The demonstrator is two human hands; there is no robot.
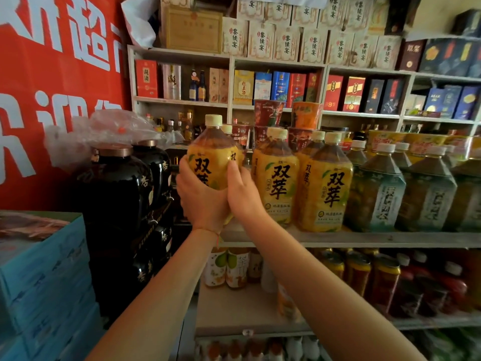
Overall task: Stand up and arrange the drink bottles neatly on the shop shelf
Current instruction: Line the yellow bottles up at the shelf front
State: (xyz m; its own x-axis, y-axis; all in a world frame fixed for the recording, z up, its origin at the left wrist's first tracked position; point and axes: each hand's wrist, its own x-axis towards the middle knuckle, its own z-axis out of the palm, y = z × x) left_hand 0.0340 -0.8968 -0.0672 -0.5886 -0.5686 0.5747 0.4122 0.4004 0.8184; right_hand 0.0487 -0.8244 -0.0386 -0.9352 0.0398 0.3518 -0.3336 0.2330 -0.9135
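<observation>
Both hands hug the yellow tea bottle (211,155) low down, the left hand (200,198) and the right hand (240,190) with fingers wrapped tight on it, cap pointing up, at the left end of the shelf (364,239), just beside the other yellow bottles (302,178).

Small shop, stocked shelves (338,239), boxed liquor (260,39), red banner (52,74)

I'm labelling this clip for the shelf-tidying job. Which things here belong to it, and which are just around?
Part of the job:
- yellow bottle, gripped by left hand and right hand
- standing yellow bottles
- green bottles
- shelf

Just around:
- black jars
- boxed liquor
- red banner
</observation>
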